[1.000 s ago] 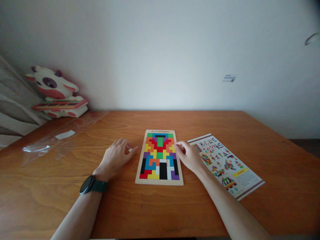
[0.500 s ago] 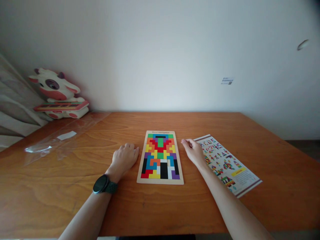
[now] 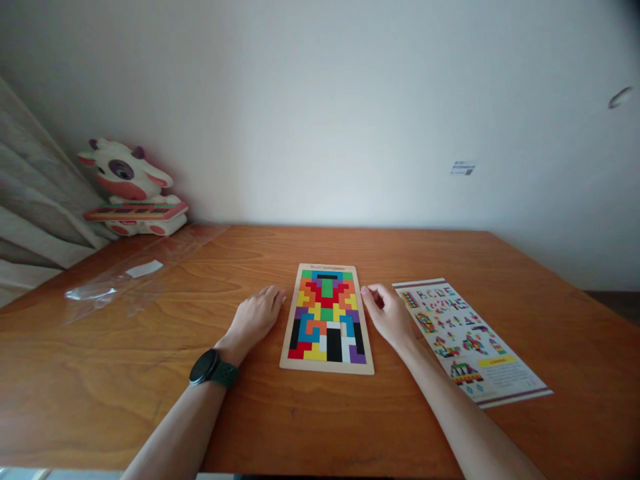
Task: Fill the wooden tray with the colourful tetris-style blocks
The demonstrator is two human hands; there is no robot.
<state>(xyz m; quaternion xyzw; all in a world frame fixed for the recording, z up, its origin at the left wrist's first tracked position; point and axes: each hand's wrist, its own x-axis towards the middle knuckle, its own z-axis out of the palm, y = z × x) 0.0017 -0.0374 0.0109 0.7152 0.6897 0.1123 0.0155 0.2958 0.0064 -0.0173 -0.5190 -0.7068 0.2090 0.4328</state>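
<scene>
Your 2 hands frame a wooden block puzzle board (image 3: 327, 319) lying flat near the middle of the table (image 3: 320, 413), a little toward its near edge, its long sides running away from you. Your left hand (image 3: 254, 317) rests palm down on the tabletop just beside the board's left edge, fingers (image 3: 273, 300) extended and loosely together, their tips touching or almost touching the frame; it grips nothing. A black smartwatch (image 3: 206, 367) sits on that wrist. Your right hand (image 3: 387, 313) lies at the board's right edge, fingers curled loosely inward, thumb and forefinger close together at the frame's upper right side; whether they pinch anything cannot be told from this view. The board's tray is filled edge to edge with coloured pieces in red, orange, yellow, green, blue, purple, black and white. Just right of your right hand, a printed pattern sheet (image 3: 470, 340) lies flat, angled toward the table's right edge. Toward the far left corner, a clear plastic bag (image 3: 135, 277) with a white label lies crumpled on the wood. Beyond it, at the far left edge against the wall, a cow-shaped toy (image 3: 131, 190) in white and pink stands with a flat striped panel across its front.
</scene>
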